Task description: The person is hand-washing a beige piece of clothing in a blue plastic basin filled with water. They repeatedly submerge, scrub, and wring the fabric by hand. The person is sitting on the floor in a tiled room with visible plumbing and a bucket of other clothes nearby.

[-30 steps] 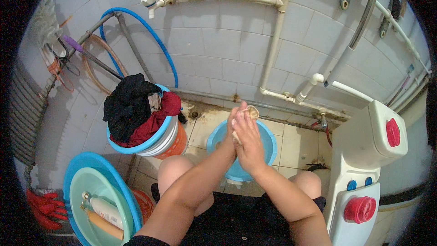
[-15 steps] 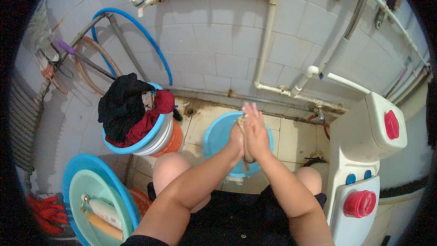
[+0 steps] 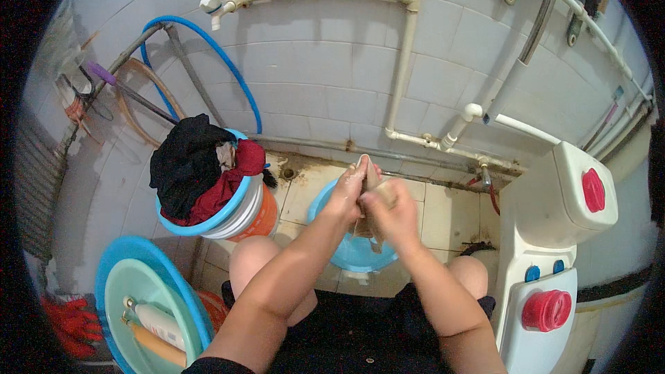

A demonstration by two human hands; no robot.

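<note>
Over a light blue basin [image 3: 317,202] on the floor, both my hands are closed on a wet, thin beige cloth [image 3: 366,230]. My left hand [image 3: 347,190] grips its upper part, with the fingers pointing up and away. My right hand [image 3: 396,213] is wrapped round it from the right side, thumb across the cloth, slightly blurred. The cloth's lower end hangs down toward the basin. Its exact kind is hidden by my fingers.
A bucket [image 3: 260,215] heaped with black clothes [image 3: 183,166] and dark red clothes [image 3: 220,197] stands left. Nearer, a green basin [image 3: 149,273] holding bottles sits in a blue one [image 3: 111,263]. A white toilet [image 3: 533,208] is at right; pipes [image 3: 402,76] line the tiled wall.
My palms were pressed flat together with fingers straight up. Now the right hand has curled and dropped lower round the cloth, and more of the cloth shows hanging below.
</note>
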